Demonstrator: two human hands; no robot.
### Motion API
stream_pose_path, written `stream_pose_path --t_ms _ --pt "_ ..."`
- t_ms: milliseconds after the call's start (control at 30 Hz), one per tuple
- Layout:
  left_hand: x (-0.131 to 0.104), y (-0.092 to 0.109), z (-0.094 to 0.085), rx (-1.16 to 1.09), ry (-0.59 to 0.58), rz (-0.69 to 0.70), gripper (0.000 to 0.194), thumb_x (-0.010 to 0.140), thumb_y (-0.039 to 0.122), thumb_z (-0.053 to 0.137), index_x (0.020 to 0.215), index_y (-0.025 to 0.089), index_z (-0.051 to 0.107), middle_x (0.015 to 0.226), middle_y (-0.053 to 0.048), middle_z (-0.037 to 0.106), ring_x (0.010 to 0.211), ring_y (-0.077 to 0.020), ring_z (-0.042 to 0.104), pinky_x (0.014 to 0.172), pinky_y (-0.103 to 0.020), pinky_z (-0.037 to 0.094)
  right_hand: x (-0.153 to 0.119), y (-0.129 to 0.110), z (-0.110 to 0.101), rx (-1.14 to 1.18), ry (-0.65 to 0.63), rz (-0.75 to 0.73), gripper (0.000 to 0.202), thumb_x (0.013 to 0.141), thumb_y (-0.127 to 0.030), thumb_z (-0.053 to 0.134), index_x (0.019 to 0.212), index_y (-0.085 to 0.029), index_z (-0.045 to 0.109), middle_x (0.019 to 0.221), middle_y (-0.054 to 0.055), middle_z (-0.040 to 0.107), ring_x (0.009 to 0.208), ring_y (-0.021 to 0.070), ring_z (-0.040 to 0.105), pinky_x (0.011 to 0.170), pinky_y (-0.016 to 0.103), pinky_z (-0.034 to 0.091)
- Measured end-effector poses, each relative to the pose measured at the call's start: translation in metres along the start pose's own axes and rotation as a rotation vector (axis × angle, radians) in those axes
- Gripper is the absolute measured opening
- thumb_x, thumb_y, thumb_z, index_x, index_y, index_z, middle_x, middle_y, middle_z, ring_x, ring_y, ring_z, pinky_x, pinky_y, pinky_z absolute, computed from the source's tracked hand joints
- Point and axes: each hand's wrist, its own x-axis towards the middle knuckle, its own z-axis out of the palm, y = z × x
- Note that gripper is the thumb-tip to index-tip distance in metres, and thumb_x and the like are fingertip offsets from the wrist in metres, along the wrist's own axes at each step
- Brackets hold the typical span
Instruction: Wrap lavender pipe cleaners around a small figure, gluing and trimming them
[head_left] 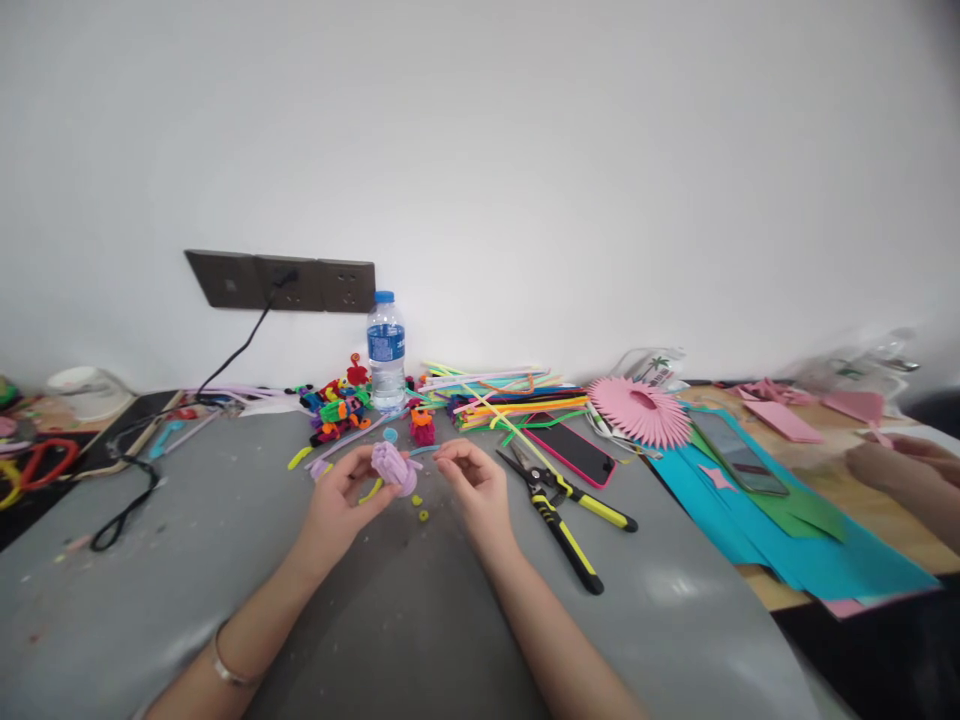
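My left hand is closed around a small lilac figure wound from fuzzy pipe cleaner. Close by on the right, my right hand pinches thumb against fingers, with a short light-blue pipe cleaner reaching its fingertips. Just beyond the hands stands a small orange and magenta pipe-cleaner figure, and a round light-blue coil lies to its left. Little yellow-green coils rest on the grey mat between my hands. Black and yellow pliers lie with handles spread to the right of my right hand.
A water bottle stands by the wall beside colourful pipe-cleaner figures. Loose pipe cleaners lie behind a pink-edged phone. Black cable hangs at left, near orange scissors. Another person's hand works beyond blue paper.
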Motion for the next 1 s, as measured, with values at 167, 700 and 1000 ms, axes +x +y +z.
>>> stream_pose_path --t_ms 167,700,1000 --pt "-0.001 0.001 0.0 -0.004 -0.014 -0.013 0.035 0.075 0.031 0.079 0.105 0.017 0.065 0.111 -0.011 0.076 0.104 -0.0244 0.071 0.096 -0.037 0.055 0.0 0.002 -0.001 -0.006 -0.003 0.015 0.01 0.08 -0.03 0.071 0.08 -0.021 0.07 0.084 0.004 0.069 0.082 0.0196 0.063 0.076 0.031 0.046" --pt "-0.003 -0.003 0.001 0.015 -0.098 -0.075 0.046 0.075 0.032 0.077 0.115 0.019 0.061 0.128 -0.012 0.067 0.117 -0.0266 0.065 0.103 -0.041 0.051 -0.005 -0.01 0.006 -0.316 -0.132 -0.223 0.01 0.087 -0.02 0.066 0.077 -0.021 0.066 0.078 0.003 0.065 0.075 0.0185 0.059 0.075 0.032 0.044" --pt "-0.002 0.004 0.005 0.003 -0.153 -0.124 0.034 0.079 0.041 0.073 0.103 0.018 0.065 0.104 -0.007 0.07 0.098 -0.0224 0.066 0.091 -0.034 0.054 -0.007 -0.011 0.008 -0.286 -0.126 -0.145 0.012 0.088 -0.024 0.063 0.076 -0.021 0.062 0.076 0.002 0.064 0.074 0.0182 0.059 0.074 0.031 0.046"
